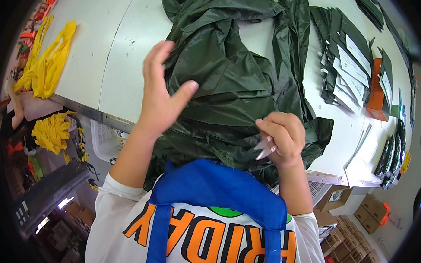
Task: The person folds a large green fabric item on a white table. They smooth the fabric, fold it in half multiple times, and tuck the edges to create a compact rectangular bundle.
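Note:
A dark green, shiny nylon garment [221, 76] lies bunched across the white table in front of me and hangs over its near edge against my blue apron [218, 178]. A zipper [215, 135] shows along its near folds. Over the garment's left side my left hand [161, 95] is raised with thumb and fingers apart, holding nothing. My right hand [287, 136] is curled at the garment's near right part. Small silver thread snips [265, 149] are gripped in it, their pointed blades sticking out below the fingers. Whether its thumb and forefinger also pinch something I cannot tell.
Dark green packets with white papers [352, 67] lie to the right beside an orange box [376, 93]. Yellow fabric [57, 61] is on the far left of the table [131, 17]. Another person's arm [17, 106] and a white plastic basket [103, 141] are at left.

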`<state>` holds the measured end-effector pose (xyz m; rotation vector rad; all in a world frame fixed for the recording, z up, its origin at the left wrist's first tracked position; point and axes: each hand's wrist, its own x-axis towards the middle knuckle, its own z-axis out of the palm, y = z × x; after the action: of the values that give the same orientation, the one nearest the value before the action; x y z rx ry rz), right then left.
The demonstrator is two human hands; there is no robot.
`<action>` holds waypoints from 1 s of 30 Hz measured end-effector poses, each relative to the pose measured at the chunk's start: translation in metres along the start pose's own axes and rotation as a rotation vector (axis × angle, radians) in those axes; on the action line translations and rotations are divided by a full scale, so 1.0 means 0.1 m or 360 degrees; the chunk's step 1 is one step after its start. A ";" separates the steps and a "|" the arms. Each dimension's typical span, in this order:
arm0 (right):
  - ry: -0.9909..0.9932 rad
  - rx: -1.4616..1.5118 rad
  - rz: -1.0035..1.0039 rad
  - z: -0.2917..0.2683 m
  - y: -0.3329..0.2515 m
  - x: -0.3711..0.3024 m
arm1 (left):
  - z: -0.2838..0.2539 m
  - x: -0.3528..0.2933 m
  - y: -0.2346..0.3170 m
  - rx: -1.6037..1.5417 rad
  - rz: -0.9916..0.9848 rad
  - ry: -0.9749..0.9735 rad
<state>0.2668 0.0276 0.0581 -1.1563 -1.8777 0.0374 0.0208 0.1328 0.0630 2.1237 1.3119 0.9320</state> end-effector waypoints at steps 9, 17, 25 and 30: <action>-0.0134 0.0332 0.1424 0.21 0.85 0.57 | 0.64 0.04 0.02 -0.0253 -0.0337 -0.1171; 0.0570 0.0789 0.2412 0.46 3.35 0.08 | 1.24 -0.13 -0.56 0.0161 -0.0286 -0.1299; -0.1113 0.0714 0.0282 0.23 0.18 0.35 | 0.46 0.75 0.10 -0.0972 -0.0413 -0.0472; -0.1703 0.0899 0.1191 0.24 -0.24 -0.19 | 0.61 0.59 0.32 -0.0950 -0.0128 -0.1753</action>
<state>0.2366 0.0101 0.0421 -1.4643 -1.8861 1.7691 0.1039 0.1699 0.0625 1.6205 0.4508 0.0019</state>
